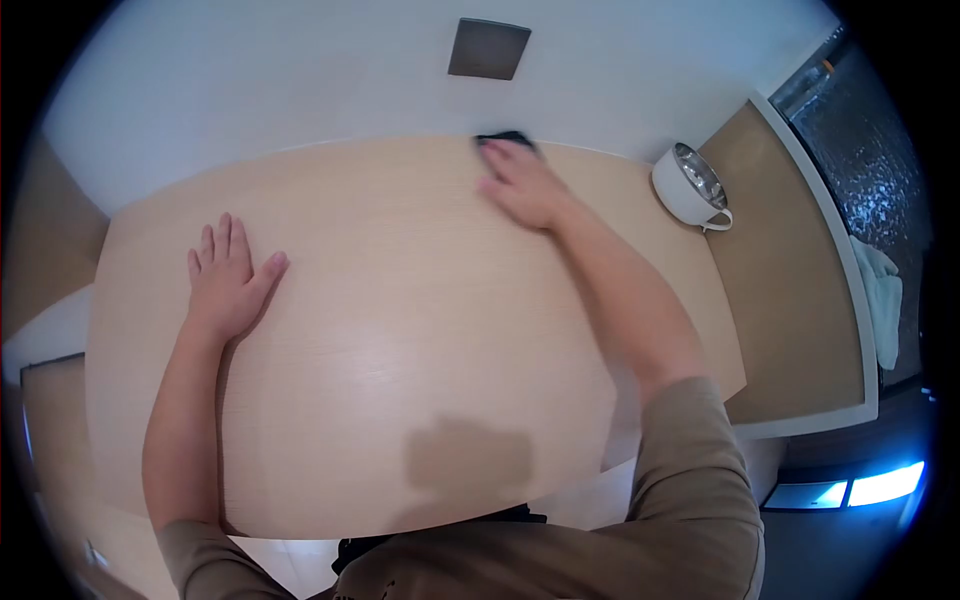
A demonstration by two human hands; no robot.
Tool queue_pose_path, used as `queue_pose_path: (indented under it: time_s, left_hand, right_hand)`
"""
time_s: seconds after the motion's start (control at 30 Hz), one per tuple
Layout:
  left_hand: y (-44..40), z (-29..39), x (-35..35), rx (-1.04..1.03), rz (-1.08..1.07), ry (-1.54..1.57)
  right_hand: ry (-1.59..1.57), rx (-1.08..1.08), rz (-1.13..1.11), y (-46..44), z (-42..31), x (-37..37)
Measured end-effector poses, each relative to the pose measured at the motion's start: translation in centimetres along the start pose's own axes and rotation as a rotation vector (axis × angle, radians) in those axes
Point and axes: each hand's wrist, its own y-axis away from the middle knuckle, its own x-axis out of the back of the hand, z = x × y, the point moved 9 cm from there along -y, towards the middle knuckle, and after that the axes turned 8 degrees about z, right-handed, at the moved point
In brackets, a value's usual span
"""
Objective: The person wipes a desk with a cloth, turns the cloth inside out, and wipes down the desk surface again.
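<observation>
My left hand [222, 286] lies flat on the left part of the pale wooden table [380, 300], fingers spread, holding nothing. At the table's back edge, my right hand [525, 187] presses down on a small black cloth-like pad [508, 137], close against the white wall. Most of the pad is under my fingers, and the hand is slightly blurred, so its exact kind is hard to make out. To the right of that hand stands a white mug [684, 188] with a handle and a shiny metal inside.
A dark square plate [489, 49] is fixed on the wall above the table. A wooden side panel [790, 270] with a white edge borders the right side. Beyond it hangs a pale green cloth [879, 300]. Another wooden panel [50, 235] stands at the left.
</observation>
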Motion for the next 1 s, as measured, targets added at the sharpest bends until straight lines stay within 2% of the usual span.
queue_pose_path:
  time_s: [0.1, 0.2, 0.37, 0.5, 0.6, 0.7, 0.77, 0.9, 1.0]
  left_hand:
    - [0.0, 0.3, -0.3, 0.001, 0.001, -0.027]
    - [0.0, 0.5, -0.5, 0.009, 0.004, -0.065]
    - [-0.1, 0.5, -0.8, 0.004, 0.009, -0.040]
    - [-0.2, 0.8, 0.0, 0.008, 0.010, -0.039]
    - [0.0, 1.0, 0.5, 0.013, 0.005, -0.027]
    - [0.3, 1.1, 0.7, 0.021, 0.000, -0.033]
    - [0.5, 1.0, 0.6, 0.025, 0.012, -0.033]
    - [0.6, 1.0, 0.9, 0.034, -0.004, -0.044]
    - [0.7, 0.8, 0.7, 0.033, 0.012, -0.028]
  right_hand:
    - [0.147, -0.221, 0.075, 2.8, 10.5, 2.3]
    - [0.173, -0.328, 0.113, 5.3, 17.5, 3.9]
    - [0.143, -0.503, 0.230, 6.7, 22.8, 4.7]
    - [0.198, -0.601, 0.175, 6.6, 23.3, 4.5]
    - [0.226, -0.573, 0.137, 6.5, 22.7, 4.2]
    - [0.175, -0.480, 0.072, 5.5, 20.8, 3.2]
    - [0.128, -0.326, 0.090, 3.8, 16.8, 1.6]
    - [-0.027, 0.040, 0.106, -0.5, -2.0, -0.1]
    - [-0.052, 0.213, 0.018, -3.5, -14.3, -2.4]
